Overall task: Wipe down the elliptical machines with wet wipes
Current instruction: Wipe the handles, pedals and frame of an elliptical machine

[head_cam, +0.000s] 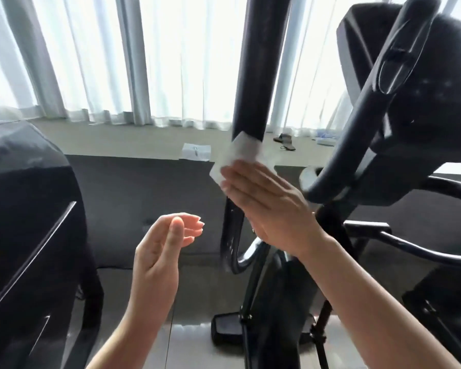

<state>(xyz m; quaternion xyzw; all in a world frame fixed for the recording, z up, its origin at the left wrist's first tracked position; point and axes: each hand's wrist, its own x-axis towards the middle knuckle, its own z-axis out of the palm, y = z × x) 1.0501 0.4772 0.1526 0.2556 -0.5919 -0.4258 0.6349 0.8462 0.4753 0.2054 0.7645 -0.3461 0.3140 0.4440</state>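
Note:
A black elliptical machine fills the right side, and its tall upright handle bar (pixel 261 62) rises through the middle. My right hand (pixel 266 203) lies flat with straight fingers and presses a white wet wipe (pixel 240 155) against that bar at about mid height. My left hand (pixel 163 251) hovers lower left of the bar, palm turned inward, fingers loosely curved, and holds nothing. The machine's console (pixel 421 83) and a curved fixed handle (pixel 383 102) sit at the upper right.
A second dark machine housing (pixel 27 222) stands close at the left. Behind runs a low window ledge (pixel 117 139) under white curtains, with a wipe packet (pixel 196 151) and small items on it. A foot pedal (pixel 228 328) lies on the pale floor below.

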